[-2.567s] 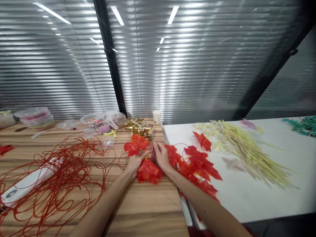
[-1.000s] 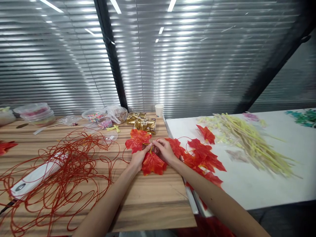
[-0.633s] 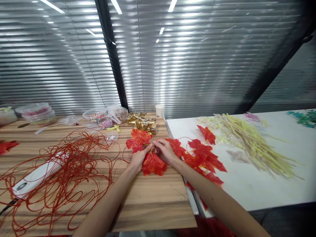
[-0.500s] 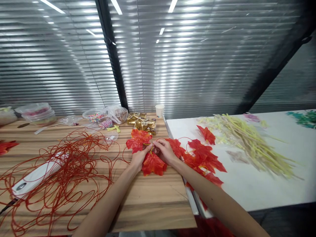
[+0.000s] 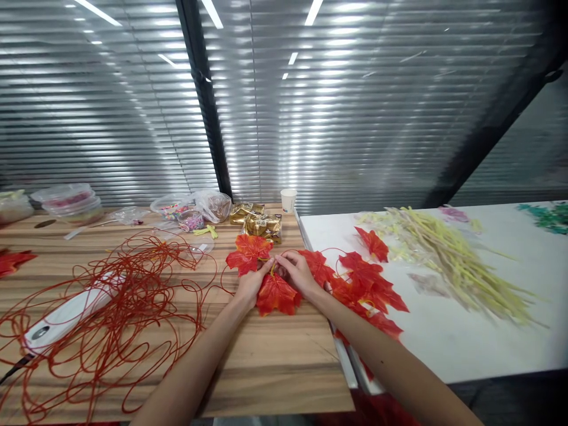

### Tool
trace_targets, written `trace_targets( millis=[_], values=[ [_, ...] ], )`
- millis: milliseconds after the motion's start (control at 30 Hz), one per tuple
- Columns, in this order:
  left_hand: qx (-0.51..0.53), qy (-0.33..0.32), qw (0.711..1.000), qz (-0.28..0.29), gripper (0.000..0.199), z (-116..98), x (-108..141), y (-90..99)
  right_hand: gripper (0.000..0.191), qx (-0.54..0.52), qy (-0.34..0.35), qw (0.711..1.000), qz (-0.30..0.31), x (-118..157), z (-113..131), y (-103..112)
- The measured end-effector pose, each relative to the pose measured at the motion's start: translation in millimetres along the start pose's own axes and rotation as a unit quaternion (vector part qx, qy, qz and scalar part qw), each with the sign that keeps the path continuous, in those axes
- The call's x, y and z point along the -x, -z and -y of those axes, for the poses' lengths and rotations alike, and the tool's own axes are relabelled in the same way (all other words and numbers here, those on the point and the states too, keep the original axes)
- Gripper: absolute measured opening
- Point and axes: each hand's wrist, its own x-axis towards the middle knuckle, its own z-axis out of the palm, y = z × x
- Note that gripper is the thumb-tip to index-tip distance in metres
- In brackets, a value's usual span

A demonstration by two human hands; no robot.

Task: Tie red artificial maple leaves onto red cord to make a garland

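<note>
My left hand (image 5: 251, 285) is closed in a pinch by the stem of a red artificial maple leaf (image 5: 278, 296), which hangs below the fingers. Close against it, my right hand (image 5: 298, 271) pinches at the same yellowish stem, fingertips nearly meeting the left thumb. Another red maple leaf (image 5: 248, 253) lies just above my left hand. Past my right wrist, a string of red maple leaves (image 5: 366, 281) trails over the white table. The exact point where stem and thin red cord meet is hidden by my fingers.
A large tangle of red cord (image 5: 133, 296) spreads on the left over a white power strip-like device (image 5: 66, 322). Gold packets (image 5: 262, 227), a paper cup (image 5: 288, 200) and plastic tubs (image 5: 66, 204) stand at the back. Yellow strips (image 5: 452, 257) lie on the white table (image 5: 479, 349).
The view has shifted very slightly. Both hands stay together at the leaf stem, with only small finger movement.
</note>
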Motion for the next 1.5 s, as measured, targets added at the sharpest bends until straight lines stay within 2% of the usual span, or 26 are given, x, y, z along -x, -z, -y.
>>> trace_targets(
  millis=[233,367,567,1100,1500],
  values=[
    [0.001,-0.001,1.000,-0.004,0.039,0,0,0.2,0.028,0.024,0.006,1.000,-0.002,0,1,0],
    [0.008,-0.003,1.000,0.011,0.039,2,-2,1.3,0.029,0.047,0.013,0.999,-0.003,1,1,1],
    [-0.008,-0.005,1.000,-0.001,0.039,4,-5,3.4,0.028,0.085,0.039,0.996,-0.003,2,4,1],
    [-0.006,0.012,1.000,-0.003,0.034,-2,0,-0.6,0.030,0.108,0.039,0.993,-0.005,1,4,0],
    [-0.039,0.023,0.999,-0.029,0.035,-6,4,-2.5,0.031,0.121,0.040,0.992,-0.004,1,1,1]
  ],
)
